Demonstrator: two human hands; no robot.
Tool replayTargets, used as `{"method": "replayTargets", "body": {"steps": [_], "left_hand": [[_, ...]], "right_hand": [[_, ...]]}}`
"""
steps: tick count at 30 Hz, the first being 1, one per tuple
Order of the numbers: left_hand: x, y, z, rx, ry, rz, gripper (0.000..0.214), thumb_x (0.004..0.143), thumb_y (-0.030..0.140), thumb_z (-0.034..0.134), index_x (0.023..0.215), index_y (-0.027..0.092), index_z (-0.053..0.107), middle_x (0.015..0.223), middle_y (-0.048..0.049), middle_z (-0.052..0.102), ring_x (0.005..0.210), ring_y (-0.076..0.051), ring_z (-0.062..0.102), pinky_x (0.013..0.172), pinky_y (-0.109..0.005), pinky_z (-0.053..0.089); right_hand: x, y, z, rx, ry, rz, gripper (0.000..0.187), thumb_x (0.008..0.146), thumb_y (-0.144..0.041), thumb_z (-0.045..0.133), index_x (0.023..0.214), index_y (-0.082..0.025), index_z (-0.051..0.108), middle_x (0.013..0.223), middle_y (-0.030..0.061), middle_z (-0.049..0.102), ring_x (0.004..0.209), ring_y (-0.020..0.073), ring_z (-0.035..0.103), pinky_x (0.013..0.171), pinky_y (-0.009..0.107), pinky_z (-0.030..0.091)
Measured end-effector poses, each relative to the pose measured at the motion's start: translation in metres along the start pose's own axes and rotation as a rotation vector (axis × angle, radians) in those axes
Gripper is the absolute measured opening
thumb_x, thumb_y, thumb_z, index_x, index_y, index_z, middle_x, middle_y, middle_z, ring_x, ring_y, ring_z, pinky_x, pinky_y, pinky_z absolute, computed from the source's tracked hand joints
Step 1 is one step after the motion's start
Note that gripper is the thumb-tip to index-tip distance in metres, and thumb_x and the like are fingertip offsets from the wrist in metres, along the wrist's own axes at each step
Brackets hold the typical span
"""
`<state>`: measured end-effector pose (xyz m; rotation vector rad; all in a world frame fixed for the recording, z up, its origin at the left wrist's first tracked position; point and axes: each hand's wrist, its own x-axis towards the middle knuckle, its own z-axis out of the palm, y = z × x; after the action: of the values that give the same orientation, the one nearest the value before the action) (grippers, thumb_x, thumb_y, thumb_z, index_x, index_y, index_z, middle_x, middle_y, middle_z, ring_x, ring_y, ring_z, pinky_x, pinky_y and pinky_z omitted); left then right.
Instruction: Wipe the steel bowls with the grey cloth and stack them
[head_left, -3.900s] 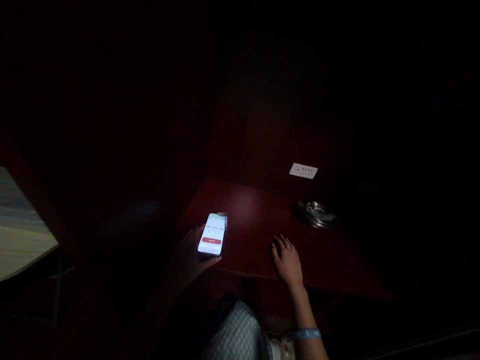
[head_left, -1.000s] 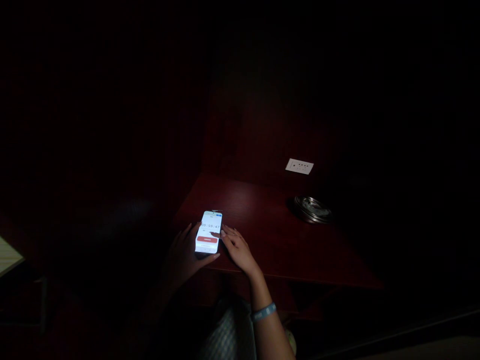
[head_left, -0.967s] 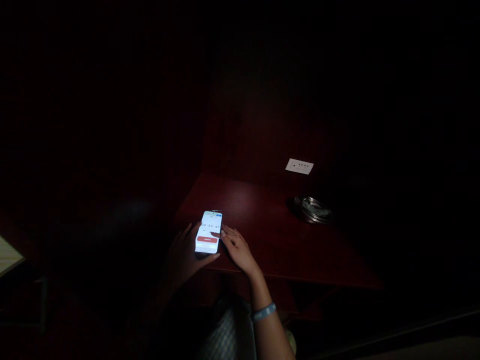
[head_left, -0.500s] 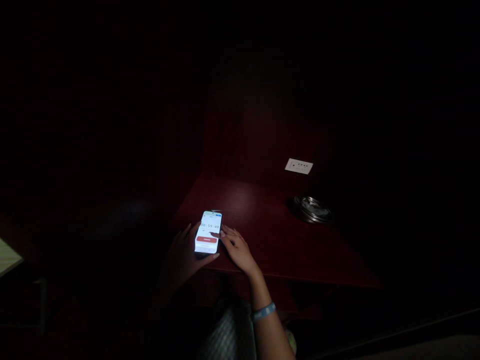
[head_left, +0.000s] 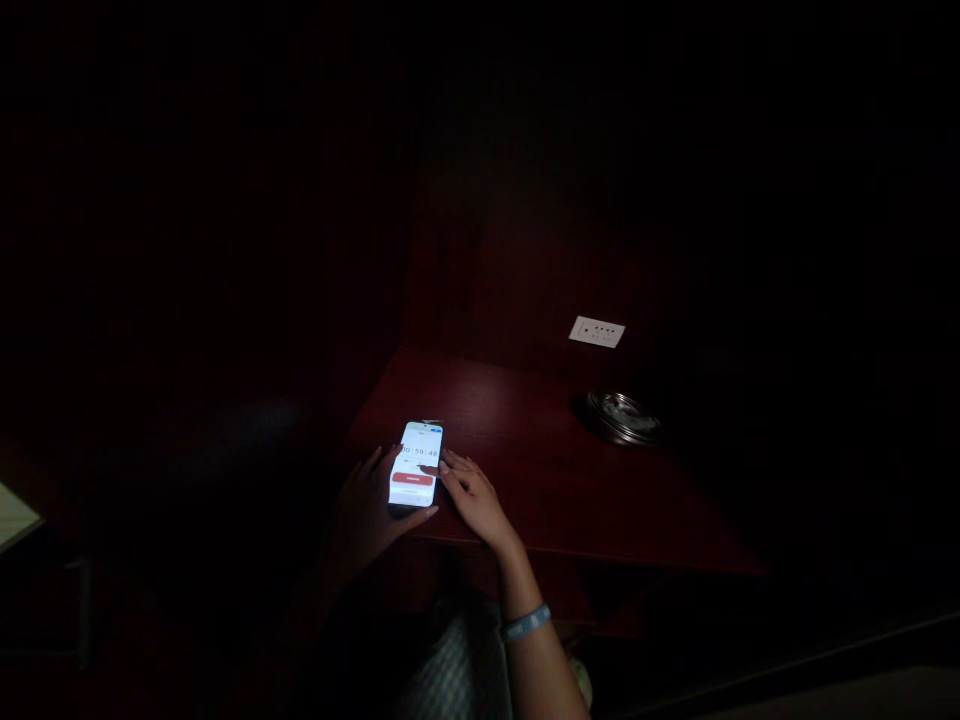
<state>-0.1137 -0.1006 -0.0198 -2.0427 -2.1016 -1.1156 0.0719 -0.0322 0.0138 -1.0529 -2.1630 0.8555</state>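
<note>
A lit phone (head_left: 416,450) lies tilted toward me near the front edge of the dark red desk (head_left: 487,390). Its bright screen shows a timer reading that looks like 00:59:48, above a red button. My left hand (head_left: 373,520), mostly in shadow, grips the phone from the left, thumb along its lower end and fingertips at its left side. On the other side, my right hand (head_left: 476,502) rests with fingers stretched out beside the phone's right edge. One of its digits reaches over the screen, just above the red button. A blue wristband (head_left: 526,623) circles my right wrist.
Stacked round metal dishes (head_left: 624,418) sit at the desk's right rear. A white wall socket (head_left: 597,332) is set in the back panel. At far left, a pale surface corner (head_left: 15,518) shows. Most of the surroundings are dark.
Both hands and the phone hold almost the same position. The view has shifted very slightly, and the timer reading looks the same.
</note>
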Motion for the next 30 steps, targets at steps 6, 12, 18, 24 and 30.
{"method": "replayTargets", "body": {"steps": [6, 12, 18, 24, 30], "left_hand": [[0.001, 0.008, -0.009, 0.026, -0.037, -0.043, 0.089, 0.073, 0.056, 0.077, 0.149, 0.025, 0.043, 0.148, -0.0131, 0.058, 0.139, -0.038, 0.05, 0.112, -0.049, 0.041], [0.002, 0.014, -0.016, 0.05, -0.063, -0.063, 0.087, 0.073, 0.056, 0.076, 0.147, 0.024, 0.046, 0.146, -0.0135, 0.06, 0.137, -0.038, 0.051, 0.109, -0.046, 0.04], [0.003, 0.015, -0.017, 0.058, -0.079, -0.058, 0.086, 0.073, 0.055, 0.076, 0.147, 0.023, 0.045, 0.144, -0.0128, 0.061, 0.136, -0.038, 0.051, 0.108, -0.045, 0.04], [0.001, 0.013, -0.015, 0.032, -0.078, -0.062, 0.087, 0.074, 0.056, 0.075, 0.148, 0.022, 0.043, 0.149, -0.0144, 0.057, 0.139, -0.037, 0.049, 0.112, -0.046, 0.037], [0.002, 0.011, -0.013, 0.018, -0.081, -0.053, 0.087, 0.074, 0.057, 0.075, 0.148, 0.023, 0.043, 0.148, -0.0144, 0.058, 0.139, -0.038, 0.049, 0.112, -0.047, 0.037]], "right_hand": [[-0.001, -0.001, 0.0, 0.003, 0.001, -0.001, 0.042, 0.105, -0.05, 0.04, 0.12, -0.035, 0.076, 0.151, 0.0019, 0.057, 0.146, 0.0207, 0.048, 0.127, 0.051, 0.027], [0.0, -0.001, 0.0, 0.002, 0.005, 0.009, 0.042, 0.105, -0.051, 0.041, 0.118, -0.033, 0.077, 0.15, 0.0031, 0.058, 0.146, 0.0208, 0.048, 0.127, 0.05, 0.027], [0.0, -0.001, 0.001, 0.0, 0.007, 0.0, 0.044, 0.105, -0.052, 0.041, 0.116, -0.033, 0.078, 0.149, 0.0037, 0.058, 0.145, 0.0216, 0.049, 0.126, 0.051, 0.027], [0.0, -0.001, 0.0, -0.004, 0.006, -0.001, 0.043, 0.105, -0.05, 0.041, 0.116, -0.033, 0.078, 0.149, 0.0039, 0.058, 0.145, 0.0211, 0.049, 0.126, 0.05, 0.027], [0.0, -0.002, 0.001, -0.004, 0.006, -0.007, 0.042, 0.105, -0.05, 0.041, 0.115, -0.034, 0.078, 0.15, 0.0023, 0.058, 0.145, 0.0206, 0.049, 0.126, 0.05, 0.028]]}}
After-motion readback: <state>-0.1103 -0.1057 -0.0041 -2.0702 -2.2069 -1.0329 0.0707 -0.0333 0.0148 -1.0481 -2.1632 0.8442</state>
